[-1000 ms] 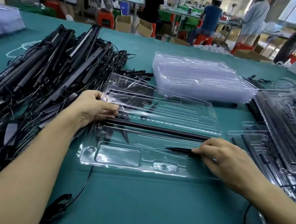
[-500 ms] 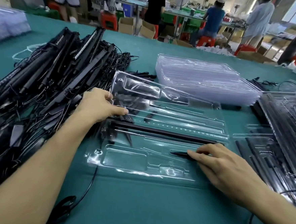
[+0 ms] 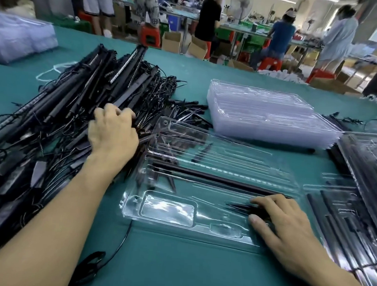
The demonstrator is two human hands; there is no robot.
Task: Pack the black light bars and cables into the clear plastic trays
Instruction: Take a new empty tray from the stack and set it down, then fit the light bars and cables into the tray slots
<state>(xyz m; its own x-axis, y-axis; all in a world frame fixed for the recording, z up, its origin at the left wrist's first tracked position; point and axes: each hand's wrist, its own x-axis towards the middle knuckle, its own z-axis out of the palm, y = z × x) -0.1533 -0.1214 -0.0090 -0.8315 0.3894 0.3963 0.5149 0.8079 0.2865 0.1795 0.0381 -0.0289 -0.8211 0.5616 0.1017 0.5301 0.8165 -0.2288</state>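
The left hand rests on the pile of bars and cables, fingers curled; I cannot tell whether it grips one. The right hand lies flat, fingers pressing a black spike into the tray on the counter, just beside a seated bar.

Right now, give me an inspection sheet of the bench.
Surface: teal table cover.
Job's things: clear tray holds one black light bar; pile of light bars at left; stack of empty trays behind; filled trays at right.
Clutter: white cord beyond pile.
Hands: left hand curled into the pile, grip unclear; right hand presses black spike into the tray.
Cables: black cable trails from under the tray.
Surroundings: people at far benches, cardboard boxes.
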